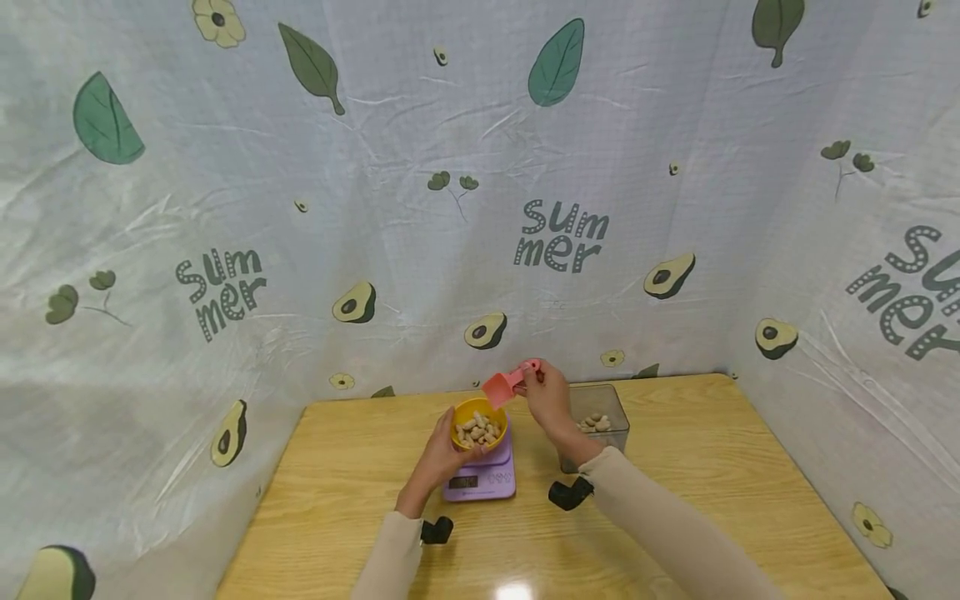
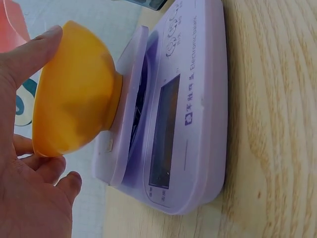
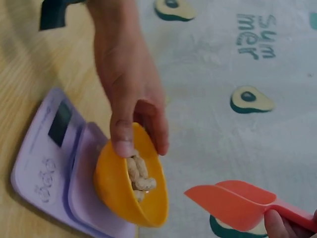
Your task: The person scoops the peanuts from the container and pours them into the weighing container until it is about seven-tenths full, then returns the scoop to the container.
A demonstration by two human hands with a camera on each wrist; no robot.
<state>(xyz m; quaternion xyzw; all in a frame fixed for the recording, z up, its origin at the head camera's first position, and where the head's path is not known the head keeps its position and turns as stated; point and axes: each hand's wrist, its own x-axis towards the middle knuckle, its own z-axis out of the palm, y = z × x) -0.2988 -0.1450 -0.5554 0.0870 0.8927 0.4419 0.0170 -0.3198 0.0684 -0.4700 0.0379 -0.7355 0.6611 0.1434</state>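
My left hand (image 1: 438,457) grips the rim of a yellow bowl (image 2: 79,89), thumb on one side and fingers on the other. Peanuts in their shells (image 1: 478,430) lie inside it. The bowl's base meets the top plate of a purple electronic kitchen scale (image 1: 486,487); the digits on its display are too blurred to read. In my right hand (image 1: 547,400) is the handle of a pink scoop (image 1: 498,390), held at the upper right of the bowl. No peanuts show in the scoop, whose blade points toward the bowl in the right wrist view.
A see-through grey container (image 1: 617,406) with more peanuts (image 1: 596,422) stands right of the scale, partly behind my right wrist. The wooden table (image 1: 352,483) backs onto a hanging white sheet (image 1: 420,275) printed with avocados and leaves, which also encloses both sides.
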